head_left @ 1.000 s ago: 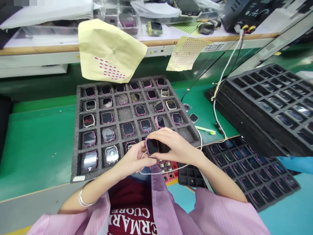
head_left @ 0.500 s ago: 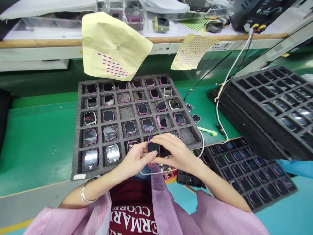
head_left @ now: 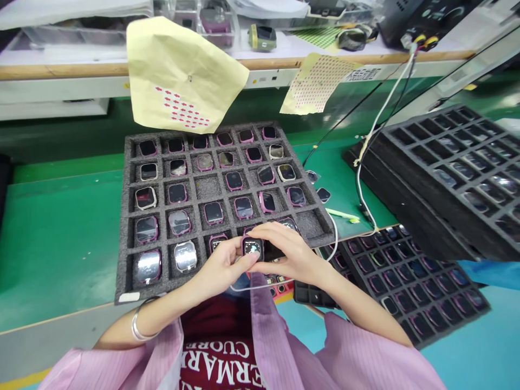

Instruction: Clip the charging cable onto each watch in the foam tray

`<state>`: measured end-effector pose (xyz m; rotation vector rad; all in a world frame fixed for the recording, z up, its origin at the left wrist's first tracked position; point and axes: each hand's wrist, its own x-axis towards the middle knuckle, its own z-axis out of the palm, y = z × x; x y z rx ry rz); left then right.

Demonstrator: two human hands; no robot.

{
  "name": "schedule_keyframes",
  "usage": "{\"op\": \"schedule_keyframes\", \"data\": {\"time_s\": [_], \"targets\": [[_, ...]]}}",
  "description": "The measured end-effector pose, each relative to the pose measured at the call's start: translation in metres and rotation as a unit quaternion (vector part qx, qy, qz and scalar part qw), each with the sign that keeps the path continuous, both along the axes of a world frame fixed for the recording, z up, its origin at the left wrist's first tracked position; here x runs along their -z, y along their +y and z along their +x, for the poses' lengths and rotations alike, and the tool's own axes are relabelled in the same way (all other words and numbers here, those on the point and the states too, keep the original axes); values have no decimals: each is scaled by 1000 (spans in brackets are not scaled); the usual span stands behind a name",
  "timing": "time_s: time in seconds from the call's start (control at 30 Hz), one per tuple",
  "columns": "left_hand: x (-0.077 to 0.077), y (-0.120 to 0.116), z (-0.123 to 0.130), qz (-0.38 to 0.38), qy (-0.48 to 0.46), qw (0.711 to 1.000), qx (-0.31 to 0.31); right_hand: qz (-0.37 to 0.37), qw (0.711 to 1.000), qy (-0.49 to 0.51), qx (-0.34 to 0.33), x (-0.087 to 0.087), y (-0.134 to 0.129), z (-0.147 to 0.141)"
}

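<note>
Between both hands I hold a purple-framed smartwatch [head_left: 252,246] above the near edge of the foam tray; its screen is lit with a watch face. My left hand [head_left: 226,265] is closed on its left side, the thumb lying over the lower screen. My right hand [head_left: 290,252] grips it from the right, fingers along the top and thumb side below. The grey foam tray [head_left: 207,187] holds smartwatches in most of its compartments, mostly purple, some pale or silver. A white cable [head_left: 264,287] runs below my hands; whether it joins the watch is hidden.
At right, a stack of black foam trays [head_left: 390,184] rises beside a lower tray of watches [head_left: 406,276]. A green pen-like stick [head_left: 343,215] and a loose watch [head_left: 324,195] lie right of the grey tray. Yellow sticker sheets [head_left: 182,76] hang from the shelf edge [head_left: 89,70].
The held watch's screen has gone from dark to a lit watch face. Both hands keep their grip in nearly the same place; the view has shifted slightly.
</note>
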<state>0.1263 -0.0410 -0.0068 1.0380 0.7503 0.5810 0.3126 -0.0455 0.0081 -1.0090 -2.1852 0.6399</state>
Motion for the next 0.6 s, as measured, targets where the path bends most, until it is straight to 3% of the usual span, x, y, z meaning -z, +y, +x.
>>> {"op": "schedule_keyframes", "data": {"time_s": [0.6], "targets": [[0, -1, 2, 21, 27, 999, 10, 4, 1000, 21, -8, 6, -1, 4]]}}
